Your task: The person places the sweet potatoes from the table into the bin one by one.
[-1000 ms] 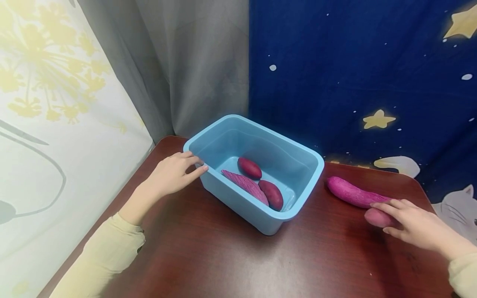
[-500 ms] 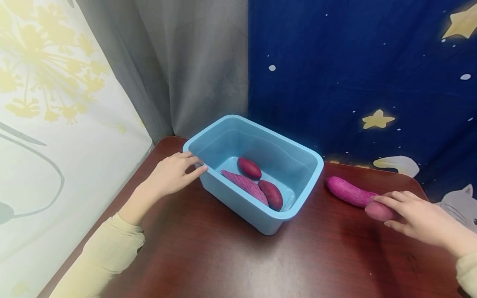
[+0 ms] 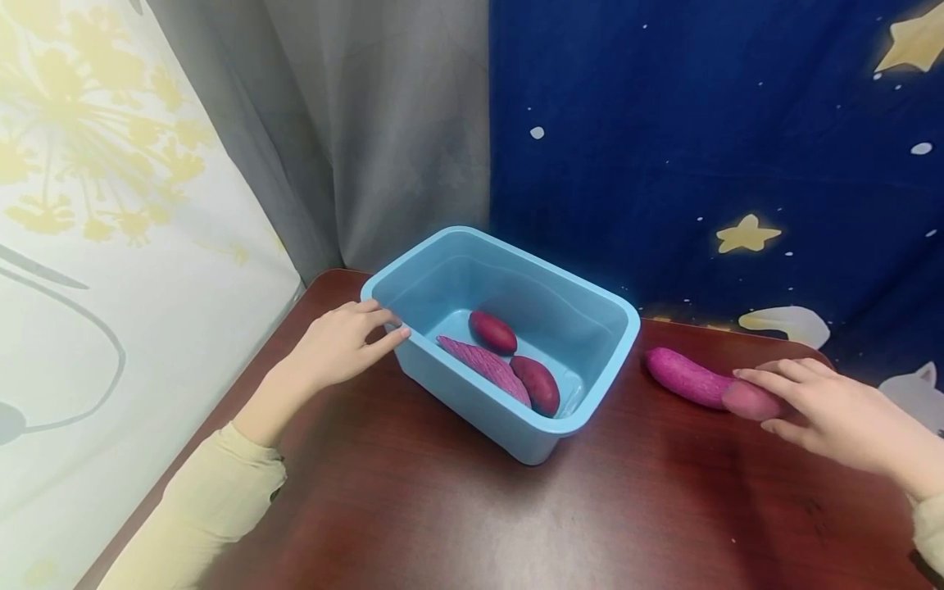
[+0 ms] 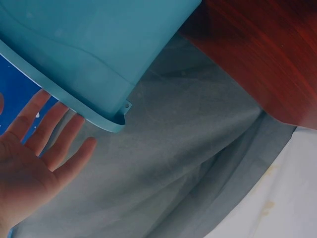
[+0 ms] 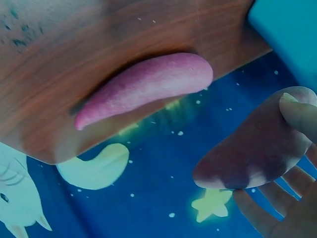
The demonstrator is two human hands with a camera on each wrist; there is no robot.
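- A potato (image 3: 748,401) hangs above the table (image 3: 413,508), right of the bin (image 3: 472,406)
- The right hand (image 3: 829,411) pinches it
- Near it I see a long potato (image 3: 682,377)
- The left hand (image 3: 342,342) rests spread against the bin
- Three potatoes (image 3: 493,333) lie inside

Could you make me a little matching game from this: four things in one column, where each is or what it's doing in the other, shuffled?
1. Left hand
2. Right hand
3. Long magenta vegetable
4. Blue bin

A. Has three vegetables inside
B. Lies on the table
C. Is at the bin's rim
D. Holds a pinkish vegetable

Pairs: 1-C, 2-D, 3-B, 4-A.
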